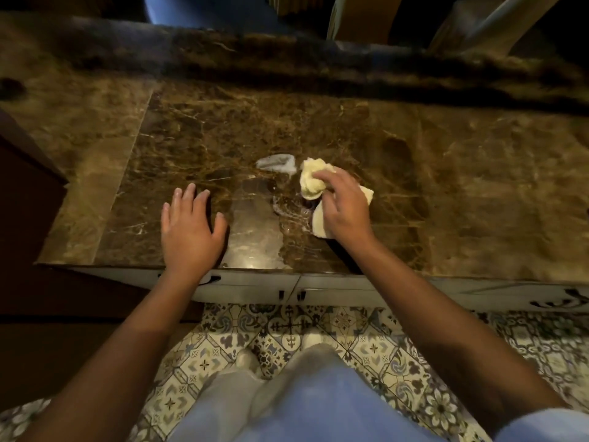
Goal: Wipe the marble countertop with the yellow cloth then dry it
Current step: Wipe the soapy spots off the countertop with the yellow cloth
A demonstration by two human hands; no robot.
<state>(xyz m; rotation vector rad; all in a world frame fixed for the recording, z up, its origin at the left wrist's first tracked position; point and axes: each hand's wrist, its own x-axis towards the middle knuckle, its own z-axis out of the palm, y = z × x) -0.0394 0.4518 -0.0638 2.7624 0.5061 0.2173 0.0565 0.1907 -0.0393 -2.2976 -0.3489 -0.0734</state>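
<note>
The brown marble countertop (462, 173) fills the upper half of the view. My right hand (345, 207) presses a crumpled yellow cloth (314, 178) onto the marble near the middle, fingers closed over it. Part of the cloth pokes out behind and below the hand. Wet, shiny streaks (288, 215) and a pale foamy patch (276, 163) lie just left of the cloth. My left hand (191, 224) rests flat on the counter near the front edge, fingers spread, holding nothing.
A raised dark marble ledge (318, 62) runs along the back of the counter. White cabinet fronts (334, 287) sit below the front edge. Patterned floor tiles (366, 339) lie underfoot. A dark wooden unit (25, 193) stands at the left.
</note>
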